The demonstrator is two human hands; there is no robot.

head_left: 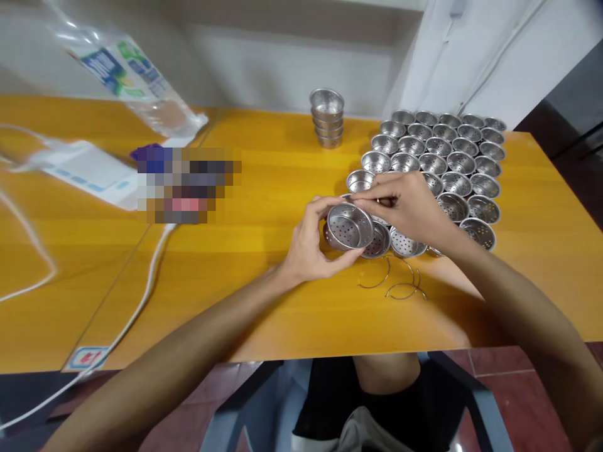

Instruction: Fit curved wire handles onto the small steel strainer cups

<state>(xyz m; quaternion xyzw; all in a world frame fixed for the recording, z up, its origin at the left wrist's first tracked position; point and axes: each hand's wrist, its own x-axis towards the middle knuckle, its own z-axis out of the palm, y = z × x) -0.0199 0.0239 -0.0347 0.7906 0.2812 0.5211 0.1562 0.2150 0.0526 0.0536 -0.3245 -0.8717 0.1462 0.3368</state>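
Note:
My left hand (313, 242) is wrapped round a small perforated metal cup (349, 227), tilted so that its open mouth faces me. At the cup's far rim, the fingertips of my right hand (400, 204) are pinched together; whatever they hold is too small or hidden to make out. Several thin curved wires (402, 297) lie on the table just below the cup. Beyond my right hand stand rows of similar perforated metal cups (459, 183), mouths up and packed side by side, some partly hidden by the hand and forearm.
A stack of perforated cups (326, 116) stands near the wall on the orange table (264, 182). On the left are a plastic bottle (136, 75), a white power strip (87, 172) and a white cable (153, 270). A pixelated patch covers something beside the strip.

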